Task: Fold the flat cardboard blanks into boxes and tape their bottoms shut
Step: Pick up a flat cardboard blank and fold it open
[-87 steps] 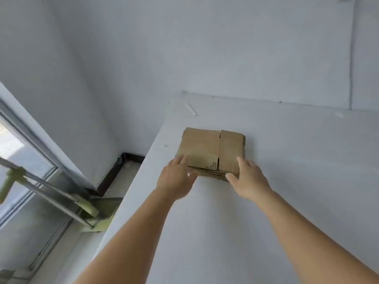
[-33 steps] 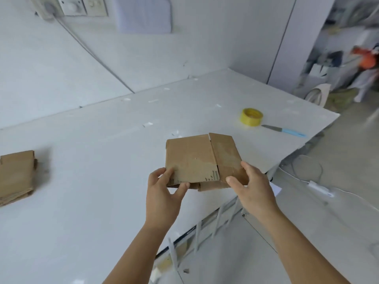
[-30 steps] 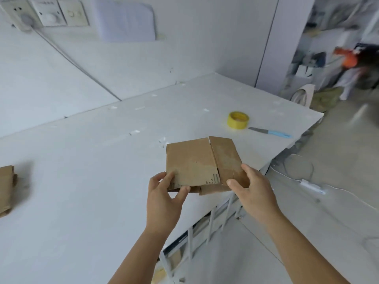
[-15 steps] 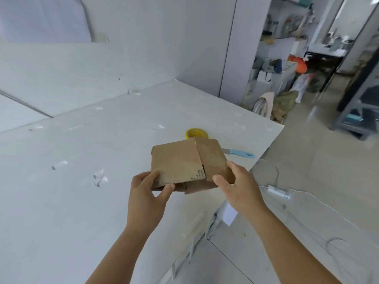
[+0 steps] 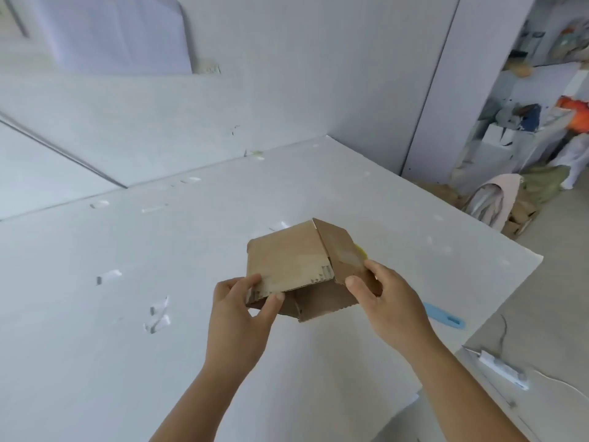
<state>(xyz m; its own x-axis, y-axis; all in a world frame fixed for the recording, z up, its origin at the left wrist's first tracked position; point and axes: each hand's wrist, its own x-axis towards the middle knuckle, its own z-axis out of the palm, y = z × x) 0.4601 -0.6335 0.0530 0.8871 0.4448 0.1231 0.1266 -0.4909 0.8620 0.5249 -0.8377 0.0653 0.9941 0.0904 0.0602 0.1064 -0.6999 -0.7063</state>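
Holding a cardboard blank (image 5: pixel 296 263) above a white table (image 5: pixel 127 314), a person works it with both bare hands near the table's right edge. The left hand (image 5: pixel 239 317) pinches the blank's near left corner, thumb on the top panel and fingers curled beneath. The right hand (image 5: pixel 387 301) grips the near right side, thumb pressed on the narrower top panel and fingers wrapped round the edge. The blank is partly opened: two brown top panels meet at a raised crease that runs away from the viewer, and below the near edge an inner panel and flaps show in the gap between the hands. Small printed marks run along the near edge of the larger panel.

A sliver of yellow (image 5: pixel 361 250) peeks out behind the blank's right side, too hidden to identify. Just right of the right hand, a light blue handle (image 5: pixel 444 317) lies on the table near its edge. Scraps of clear tape (image 5: pixel 159 314) dot the tabletop to the left. On the floor at right lie a white power strip (image 5: pixel 502 368) and its cable. Farther off at right, blurred shelves and bundles of cloth and bags (image 5: pixel 522 193) stand beside a grey wall panel. A pale sheet (image 5: pixel 111 33) hangs on the far wall at upper left.
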